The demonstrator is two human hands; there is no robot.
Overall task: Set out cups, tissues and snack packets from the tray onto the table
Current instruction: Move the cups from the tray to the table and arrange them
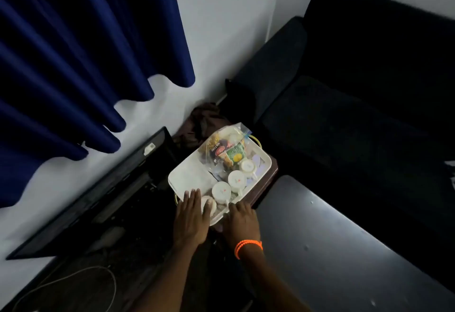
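Observation:
A white tray (pixel 189 178) sits on a small brown stand. On it are three upturned white cups (pixel 221 196) (pixel 236 180) (pixel 247 166) in a row. A clear bag of snack packets (pixel 227 150) lies at its far end. My left hand (pixel 192 218) lies flat over the tray's near end, fingers straight, thumb resting on another white cup (pixel 205 204). My right hand (pixel 242 223), with an orange band on the wrist, is at the tray's near right rim. Its fingers curl down and their tips are hidden. I see no tissues.
A dark glossy table (pixel 332 245) fills the lower right, beside the stand. A black sofa (pixel 357 90) stands behind it. A flat screen (pixel 103 188) leans on the white wall at left, under a blue curtain (pixel 73 53). A white cable (pixel 73 277) loops on the floor.

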